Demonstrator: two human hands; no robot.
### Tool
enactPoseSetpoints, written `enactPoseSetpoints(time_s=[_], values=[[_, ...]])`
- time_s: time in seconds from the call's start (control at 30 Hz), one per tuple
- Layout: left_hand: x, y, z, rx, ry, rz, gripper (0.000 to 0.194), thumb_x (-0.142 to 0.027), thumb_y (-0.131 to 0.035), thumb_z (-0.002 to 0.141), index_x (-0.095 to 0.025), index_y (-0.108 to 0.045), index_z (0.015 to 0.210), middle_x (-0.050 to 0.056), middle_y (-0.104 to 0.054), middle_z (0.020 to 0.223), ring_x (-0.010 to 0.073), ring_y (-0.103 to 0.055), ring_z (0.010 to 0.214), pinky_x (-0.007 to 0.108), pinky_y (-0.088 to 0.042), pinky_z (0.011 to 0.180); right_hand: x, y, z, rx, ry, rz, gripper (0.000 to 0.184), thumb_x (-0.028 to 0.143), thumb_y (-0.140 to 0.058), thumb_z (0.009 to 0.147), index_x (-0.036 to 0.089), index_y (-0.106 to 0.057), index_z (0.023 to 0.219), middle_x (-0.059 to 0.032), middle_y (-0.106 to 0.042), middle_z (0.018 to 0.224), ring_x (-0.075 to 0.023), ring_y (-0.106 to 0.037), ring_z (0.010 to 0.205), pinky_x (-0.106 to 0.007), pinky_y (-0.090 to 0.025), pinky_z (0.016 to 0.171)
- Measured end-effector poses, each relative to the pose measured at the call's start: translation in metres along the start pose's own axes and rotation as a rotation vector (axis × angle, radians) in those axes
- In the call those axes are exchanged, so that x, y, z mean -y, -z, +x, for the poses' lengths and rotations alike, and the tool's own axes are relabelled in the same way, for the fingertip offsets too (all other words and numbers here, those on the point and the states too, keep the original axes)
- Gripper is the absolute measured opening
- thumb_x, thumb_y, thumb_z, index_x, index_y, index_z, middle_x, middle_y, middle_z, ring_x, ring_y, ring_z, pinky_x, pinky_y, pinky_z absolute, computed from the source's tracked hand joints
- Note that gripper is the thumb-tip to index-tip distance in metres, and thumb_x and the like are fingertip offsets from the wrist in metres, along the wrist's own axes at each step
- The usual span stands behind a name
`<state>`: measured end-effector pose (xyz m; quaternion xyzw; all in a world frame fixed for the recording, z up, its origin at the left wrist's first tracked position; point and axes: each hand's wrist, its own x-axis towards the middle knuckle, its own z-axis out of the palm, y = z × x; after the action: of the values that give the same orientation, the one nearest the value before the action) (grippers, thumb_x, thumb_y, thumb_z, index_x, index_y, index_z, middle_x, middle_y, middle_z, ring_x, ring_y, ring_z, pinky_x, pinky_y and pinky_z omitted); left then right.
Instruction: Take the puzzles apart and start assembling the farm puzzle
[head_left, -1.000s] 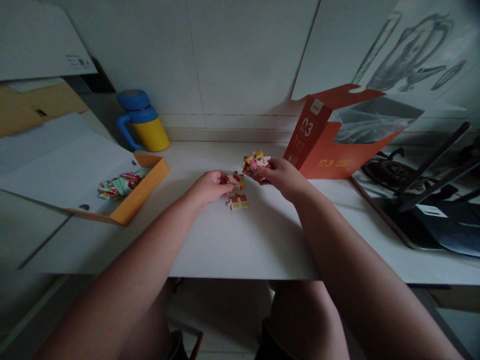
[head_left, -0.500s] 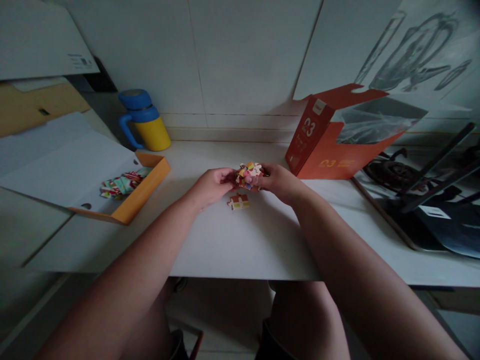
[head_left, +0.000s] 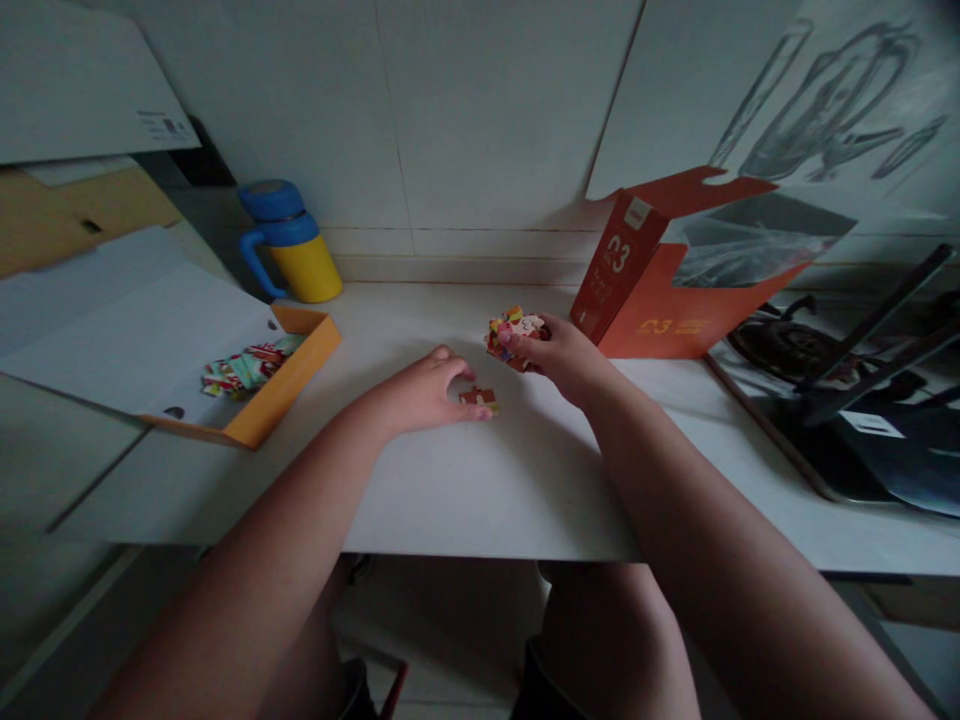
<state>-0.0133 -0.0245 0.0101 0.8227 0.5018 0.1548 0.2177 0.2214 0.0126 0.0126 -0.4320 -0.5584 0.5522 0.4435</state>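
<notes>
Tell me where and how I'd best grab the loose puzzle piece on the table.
Probably pinch the puzzle piece by its near and far edges, coming from its left and slightly above. It lies flat on the table, so its edges offer the grip. The left hand is already beside it, thumb at the near edge; the right hand holds other pieces.

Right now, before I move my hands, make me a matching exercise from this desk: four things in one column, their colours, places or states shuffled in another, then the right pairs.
Things
1. Right hand
2. Puzzle part
3. Jug
4. White-lined box

Descriptions
A. Blue on top, yellow below
B. Standing open, with colourful contents
C. Gripping a cluster of puzzle pieces
D. On the tabletop, at the left hand

Pairs: 1-C, 2-D, 3-A, 4-B.
</notes>
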Motion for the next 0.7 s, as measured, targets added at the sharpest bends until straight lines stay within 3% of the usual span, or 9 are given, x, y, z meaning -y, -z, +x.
enactPoseSetpoints(time_s=[0.07,0.17,0.23,0.33,0.43,0.57,0.63,0.7], values=[[0.0,0.002,-0.004,0.055,-0.04,0.071,0.061,-0.058,-0.089,0.067,-0.022,-0.073,0.114,0.009,-0.058,0.123,0.0257,-0.065,0.105,0.038,-0.053,0.098,0.0,0.002,0.002,-0.057,-0.013,0.014,0.058,0.055,-0.095,0.065,0.018,-0.068,0.102,-0.0108,-0.076,0.106,-0.0187,-0.069,0.084,-0.027,-0.054,0.068],[-0.003,0.002,-0.005,0.068,-0.05,0.09,0.045,-0.048,-0.091,0.069,-0.023,-0.075,0.103,0.006,-0.057,0.12,0.0231,-0.064,0.103,0.034,-0.051,0.097,-0.001,0.003,0.003,-0.054,-0.017,-0.019,0.057,0.055,-0.095,0.065,0.019,-0.068,0.1,-0.0101,-0.076,0.102,-0.0183,-0.067,0.081,-0.027,-0.052,0.065],[-0.004,0.002,-0.004,0.083,-0.038,0.066,0.037,-0.043,-0.089,0.071,-0.021,-0.075,0.098,0.006,-0.059,0.118,0.0224,-0.065,0.102,0.033,-0.051,0.095,-0.002,0.003,0.002,0.01,-0.005,-0.038,0.055,0.056,-0.093,0.068,0.018,-0.069,0.099,-0.0097,-0.076,0.101,-0.0178,-0.067,0.08,-0.027,-0.052,0.065],[-0.001,0.001,-0.001,0.101,-0.012,0.041,0.041,-0.043,-0.09,0.069,-0.019,-0.073,0.098,0.007,-0.065,0.111,0.0242,-0.065,0.101,0.033,-0.05,0.091,-0.002,0.003,-0.001,0.134,0.016,-0.058,0.052,0.056,-0.091,0.072,0.017,-0.071,0.1,-0.0092,-0.077,0.101,-0.0183,-0.067,0.082,-0.027,-0.052,0.068],[0.006,0.001,0.003,0.121,0.013,-0.031,0.037,-0.041,-0.086,0.072,-0.02,-0.071,0.099,0.005,-0.071,0.1,0.0227,-0.067,0.091,0.031,-0.05,0.08,0.001,0.003,-0.004,0.247,0.026,-0.103,0.052,0.05,-0.095,0.068,0.018,-0.07,0.1,-0.0068,-0.077,0.097,-0.019,-0.067,0.084,-0.028,-0.053,0.072],[0.02,-0.001,0.01,-0.014,0.049,-0.163,0.026,-0.03,-0.079,0.078,-0.021,-0.065,0.097,0.002,-0.073,0.091,0.0194,-0.067,0.081,0.029,-0.048,0.072,0.003,0.004,-0.007,0.371,0.021,-0.208,0.054,0.045,-0.098,0.062,0.019,-0.068,0.099,-0.0023,-0.074,0.091,-0.0187,-0.066,0.082,-0.028,-0.052,0.072],[0.025,-0.003,0.014,-0.086,0.08,-0.248,0.021,-0.024,-0.076,0.079,-0.02,-0.061,0.093,0.002,-0.072,0.086,0.0186,-0.067,0.079,0.028,-0.047,0.069,0.001,0.003,-0.007,0.385,0.027,-0.269,0.057,0.047,-0.098,0.06,0.021,-0.068,0.101,-0.0017,-0.075,0.092,-0.0194,-0.066,0.083,-0.028,-0.052,0.072],[0.025,-0.005,0.017,-0.083,0.088,-0.422,0.019,-0.016,-0.071,0.081,-0.02,-0.058,0.094,0.002,-0.072,0.086,0.0174,-0.068,0.079,0.027,-0.048,0.069,-0.003,0.003,-0.005,0.361,0.047,-0.344,0.059,0.049,-0.097,0.06,0.021,-0.068,0.103,-0.0015,-0.075,0.091,-0.0199,-0.066,0.081,-0.029,-0.052,0.071]])
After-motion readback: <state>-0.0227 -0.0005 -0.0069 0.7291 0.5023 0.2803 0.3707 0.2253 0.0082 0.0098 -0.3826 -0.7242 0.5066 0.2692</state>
